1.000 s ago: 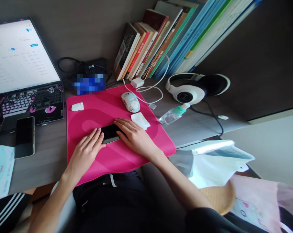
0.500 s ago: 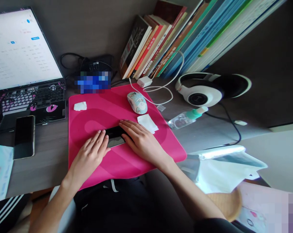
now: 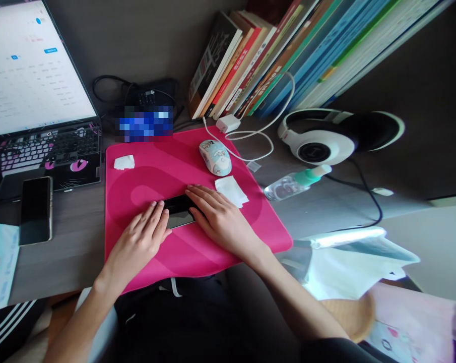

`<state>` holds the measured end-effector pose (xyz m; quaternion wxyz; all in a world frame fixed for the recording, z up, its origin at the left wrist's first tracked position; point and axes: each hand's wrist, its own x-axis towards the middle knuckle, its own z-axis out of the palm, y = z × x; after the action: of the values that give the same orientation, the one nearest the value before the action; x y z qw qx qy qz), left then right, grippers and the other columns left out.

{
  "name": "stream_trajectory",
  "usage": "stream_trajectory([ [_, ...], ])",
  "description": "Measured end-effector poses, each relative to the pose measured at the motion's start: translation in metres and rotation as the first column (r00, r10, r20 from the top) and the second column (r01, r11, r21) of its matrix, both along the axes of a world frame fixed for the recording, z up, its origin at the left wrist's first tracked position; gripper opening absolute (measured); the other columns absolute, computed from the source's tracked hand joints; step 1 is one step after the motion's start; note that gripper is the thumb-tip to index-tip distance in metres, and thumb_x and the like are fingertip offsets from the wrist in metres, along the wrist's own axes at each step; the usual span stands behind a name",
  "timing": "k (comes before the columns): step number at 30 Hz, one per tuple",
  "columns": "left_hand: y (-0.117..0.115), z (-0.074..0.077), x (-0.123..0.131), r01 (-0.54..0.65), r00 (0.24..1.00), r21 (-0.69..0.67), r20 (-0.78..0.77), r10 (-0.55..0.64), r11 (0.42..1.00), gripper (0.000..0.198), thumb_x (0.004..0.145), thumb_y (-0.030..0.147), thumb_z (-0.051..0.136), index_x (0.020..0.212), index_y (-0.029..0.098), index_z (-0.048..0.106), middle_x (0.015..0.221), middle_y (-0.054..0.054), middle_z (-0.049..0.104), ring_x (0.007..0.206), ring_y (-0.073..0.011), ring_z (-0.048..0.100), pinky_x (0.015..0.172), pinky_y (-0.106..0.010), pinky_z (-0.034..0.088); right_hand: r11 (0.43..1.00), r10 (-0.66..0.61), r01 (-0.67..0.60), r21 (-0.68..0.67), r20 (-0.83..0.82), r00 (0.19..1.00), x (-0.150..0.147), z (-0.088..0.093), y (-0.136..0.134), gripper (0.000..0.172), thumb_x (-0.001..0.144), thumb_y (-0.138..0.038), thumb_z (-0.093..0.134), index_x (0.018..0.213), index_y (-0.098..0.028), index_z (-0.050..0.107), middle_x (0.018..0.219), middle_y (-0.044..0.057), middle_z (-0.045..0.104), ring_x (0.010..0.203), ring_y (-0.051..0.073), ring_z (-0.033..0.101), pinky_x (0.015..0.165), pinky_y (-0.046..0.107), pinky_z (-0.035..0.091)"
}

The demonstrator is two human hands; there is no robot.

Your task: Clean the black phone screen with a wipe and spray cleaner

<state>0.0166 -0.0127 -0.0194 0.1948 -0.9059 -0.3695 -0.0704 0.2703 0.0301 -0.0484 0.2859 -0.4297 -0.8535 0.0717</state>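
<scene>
A black smartphone (image 3: 178, 212) with a glossy screen lies crosswise on the pink desk mat (image 3: 197, 257). My left hand (image 3: 140, 238) grips its left end, fingers together over the top and thumb by the near edge. At the right end my right hand (image 3: 225, 222) holds the phone, its fingers stretched across the far side and its thumb near the close edge. Both ends are hidden under the hands; the middle of the screen shows. Just beyond my right hand are a white wipe (image 3: 231, 190) and a patterned mouse (image 3: 215, 158).
On the left stand a laptop (image 3: 76, 161) and another phone (image 3: 36, 210). A folded white tissue (image 3: 124, 162) lies on the mat. Rightward are a spray bottle (image 3: 296, 182), headphones (image 3: 322, 143), a white charger (image 3: 228, 123) and a plastic bag (image 3: 344, 267). Books (image 3: 231, 70) line the back.
The camera view has shifted slightly, so the desk things sit a little differently in frame. Both hands stay on the smartphone with no clear movement.
</scene>
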Motion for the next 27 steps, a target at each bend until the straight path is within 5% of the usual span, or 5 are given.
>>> stream_trajectory([
  [11, -0.0003, -0.0014, -0.0011, 0.004, 1.0, -0.008, 0.019, -0.004, 1.0, 0.064, 0.109, 0.019, 0.054, 0.166, 0.001, 0.033, 0.16, -0.025, 0.053, 0.142, -0.0344, 0.063, 0.108, -0.048, 0.062, 1.0, -0.008, 0.008, -0.011, -0.012, 1.0, -0.0001, -0.0005, 0.0006, 0.042, 0.113, -0.027, 0.047, 0.149, -0.012, 0.063, 0.151, 0.017, 0.067, 0.145, 0.03, 0.061, 0.119, 0.052, 0.055],
  [22, -0.0005, -0.0008, 0.0014, -0.028, 0.999, 0.015, -0.024, 0.028, 0.999, 0.044, 0.111, 0.022, 0.052, 0.148, 0.0, 0.057, 0.16, -0.023, 0.055, 0.139, -0.0333, 0.065, 0.104, -0.046, 0.064, 0.999, -0.002, 0.001, -0.045, -0.013, 1.0, 0.0014, -0.0002, -0.0001, 0.044, 0.113, -0.028, 0.046, 0.152, -0.014, 0.062, 0.153, 0.017, 0.065, 0.145, 0.031, 0.061, 0.12, 0.056, 0.054],
  [27, 0.0019, 0.0012, 0.0003, -0.049, 0.995, -0.033, 0.088, 0.052, 0.998, 0.035, 0.11, 0.015, 0.05, 0.142, 0.007, 0.062, 0.153, -0.017, 0.065, 0.134, -0.0295, 0.07, 0.104, -0.045, 0.064, 0.997, 0.011, -0.012, -0.071, -0.024, 1.0, 0.0034, 0.0, 0.0002, 0.047, 0.113, -0.034, 0.048, 0.157, -0.02, 0.057, 0.155, 0.014, 0.064, 0.146, 0.031, 0.06, 0.12, 0.057, 0.053],
])
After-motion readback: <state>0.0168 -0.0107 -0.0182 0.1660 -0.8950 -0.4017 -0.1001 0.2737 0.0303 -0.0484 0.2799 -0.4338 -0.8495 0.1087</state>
